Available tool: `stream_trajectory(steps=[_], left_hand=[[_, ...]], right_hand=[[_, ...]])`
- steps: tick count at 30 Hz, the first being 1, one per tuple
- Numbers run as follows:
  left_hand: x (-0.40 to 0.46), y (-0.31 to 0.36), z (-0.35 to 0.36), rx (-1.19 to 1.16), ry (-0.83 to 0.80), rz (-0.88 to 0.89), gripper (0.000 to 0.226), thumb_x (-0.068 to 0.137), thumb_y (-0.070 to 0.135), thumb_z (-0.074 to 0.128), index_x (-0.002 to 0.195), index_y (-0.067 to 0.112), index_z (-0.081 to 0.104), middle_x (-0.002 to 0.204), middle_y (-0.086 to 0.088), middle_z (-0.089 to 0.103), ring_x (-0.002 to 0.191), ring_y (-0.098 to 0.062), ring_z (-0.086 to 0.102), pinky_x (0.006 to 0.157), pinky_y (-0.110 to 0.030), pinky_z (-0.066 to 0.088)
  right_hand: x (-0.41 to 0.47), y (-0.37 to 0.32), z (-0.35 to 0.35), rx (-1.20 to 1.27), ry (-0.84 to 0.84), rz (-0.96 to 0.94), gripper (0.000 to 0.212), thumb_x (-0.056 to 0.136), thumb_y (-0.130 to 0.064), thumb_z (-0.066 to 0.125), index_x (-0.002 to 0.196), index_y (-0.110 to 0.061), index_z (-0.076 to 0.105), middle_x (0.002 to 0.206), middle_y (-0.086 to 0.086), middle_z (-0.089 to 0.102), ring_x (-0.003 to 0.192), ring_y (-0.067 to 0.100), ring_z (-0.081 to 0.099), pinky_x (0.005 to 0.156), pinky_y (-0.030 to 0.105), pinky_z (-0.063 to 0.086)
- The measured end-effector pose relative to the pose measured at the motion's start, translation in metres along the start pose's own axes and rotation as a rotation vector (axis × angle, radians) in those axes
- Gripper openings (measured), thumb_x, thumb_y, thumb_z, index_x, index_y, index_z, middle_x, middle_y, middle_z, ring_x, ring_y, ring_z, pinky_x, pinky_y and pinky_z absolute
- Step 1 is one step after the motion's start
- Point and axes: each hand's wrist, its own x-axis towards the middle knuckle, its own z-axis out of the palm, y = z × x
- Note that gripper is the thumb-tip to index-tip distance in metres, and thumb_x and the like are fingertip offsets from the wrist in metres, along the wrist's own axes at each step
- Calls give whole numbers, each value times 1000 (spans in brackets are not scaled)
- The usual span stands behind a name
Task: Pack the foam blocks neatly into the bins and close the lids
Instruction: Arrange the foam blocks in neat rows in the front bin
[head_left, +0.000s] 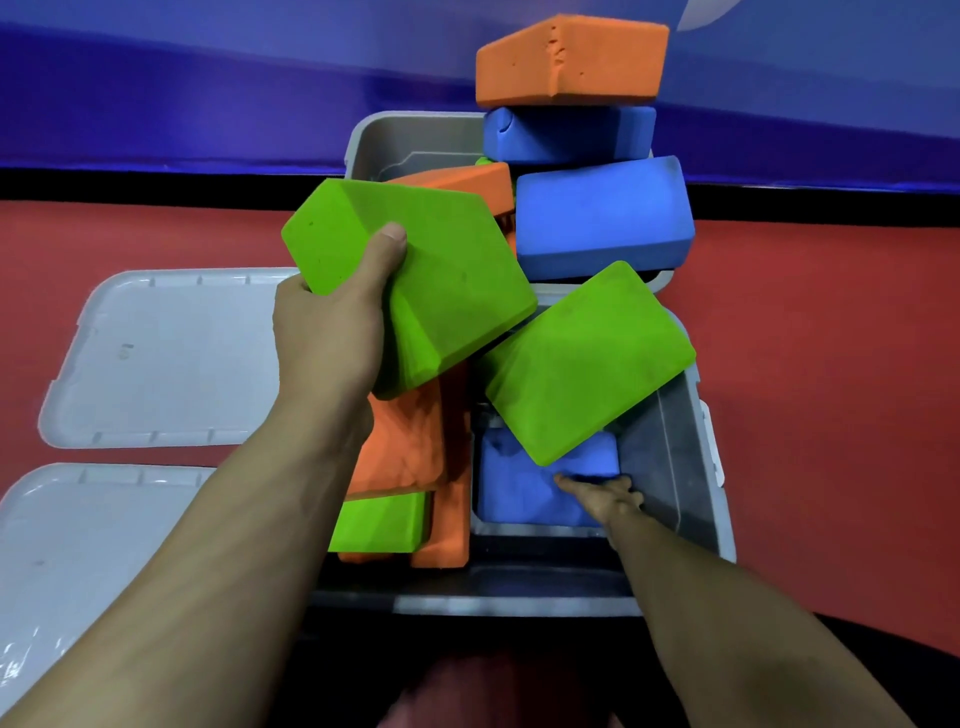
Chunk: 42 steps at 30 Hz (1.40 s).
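My left hand (332, 332) grips a green foam block (415, 280) and holds it tilted above the near grey bin (691, 467). My right hand (602, 496) reaches down inside that bin, fingers on a blue block (524, 483) at its bottom, under a second green block (587, 364) that leans tilted over the bin. Orange blocks (410, 447) and a small green block (379, 522) fill the bin's left side. A far grey bin (405, 137) holds an orange block, with two blue blocks (602, 218) and an orange block (571, 60) stacked at its right.
Two grey lids lie flat on the red floor at the left, one (171, 358) beside the near bin and one (88, 545) nearer to me. A blue wall with a black base strip runs behind the far bin. Red floor extends to the right.
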Motion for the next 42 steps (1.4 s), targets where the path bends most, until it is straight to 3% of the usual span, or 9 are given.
stream_trajectory(steps=[2,4,8,15,18,22,28,33,42], left_hand=[[-1,0,1,1,-2,-3,36,81,42,84,104,15,77,98,5,80,93,-12,77,92,-44,60],[-1,-1,1,5,-6,-4,34,82,41,83,103,16,77,97,5,80,92,-11,77,92,-43,60],[0,-1,3,0,-15,-9,36,80,42,84,104,15,76,98,5,80,93,-11,77,93,-43,60],[-1,2,2,-17,-24,-11,40,77,44,86,105,17,77,98,6,80,93,-11,77,91,-43,61],[-2,4,1,-24,-14,-26,58,67,54,88,111,18,74,101,7,79,93,-11,76,90,-43,61],[-6,8,0,-49,-18,-11,37,78,43,86,103,17,77,96,7,80,90,-8,76,89,-39,61],[-11,12,-4,-90,-13,-1,38,77,41,87,104,17,77,96,8,80,88,-6,76,87,-37,62],[-9,10,-6,-112,-29,16,59,69,48,89,116,17,74,102,7,79,91,-6,76,87,-36,62],[-3,5,-3,-102,-19,36,47,75,42,88,113,17,75,98,8,79,88,-4,75,82,-29,61]], right_hand=[[0,-2,-4,-46,-72,-34,159,36,-91,72,159,-6,17,165,17,18,152,33,19,121,40,18],[-1,-5,-6,-10,-183,-91,129,61,-82,72,158,-9,26,165,11,22,153,28,17,120,34,15],[1,-1,6,-58,40,11,154,42,-96,67,157,-7,15,160,18,20,150,36,18,122,45,18],[-8,12,4,255,162,-172,85,68,-46,90,116,-6,33,126,17,53,113,32,57,95,39,47],[-16,12,-8,284,113,-202,78,68,-52,88,112,-2,47,109,12,58,95,27,59,84,38,48],[-42,9,-23,205,82,-269,54,74,-48,86,93,-8,56,89,7,60,80,24,59,74,34,48],[-90,8,-49,-137,291,-331,75,69,-63,80,116,-9,57,119,16,59,111,35,60,89,36,49],[-114,23,-48,-363,569,-412,68,72,-69,73,113,-17,60,116,9,46,113,33,55,85,40,52],[-112,23,-43,-619,586,-420,77,82,-76,56,131,-16,50,129,10,37,123,29,43,87,38,50]])
